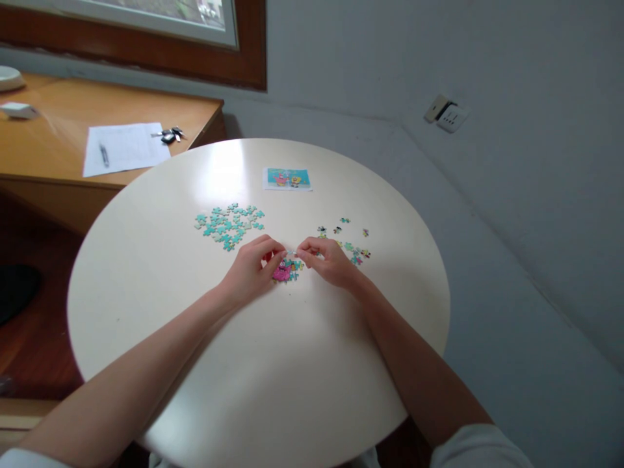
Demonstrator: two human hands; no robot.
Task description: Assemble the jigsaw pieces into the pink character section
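Near the tabletop's [244, 364] middle, left hand [253, 266] and right hand [329, 260] together pinch one puzzle piece [291, 252] above the joined pink patch [284, 272]. It looks like thin, light card, best held by its edges.

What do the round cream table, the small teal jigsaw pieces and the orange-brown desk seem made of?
The round cream table looks like smooth laminate or painted board, semi-gloss: it shows bright glare. The small teal jigsaw pieces are likely printed cardboard: thin, flat, matte. The orange-brown desk seems wood or veneer, satin sheen; grain too faint to confirm.
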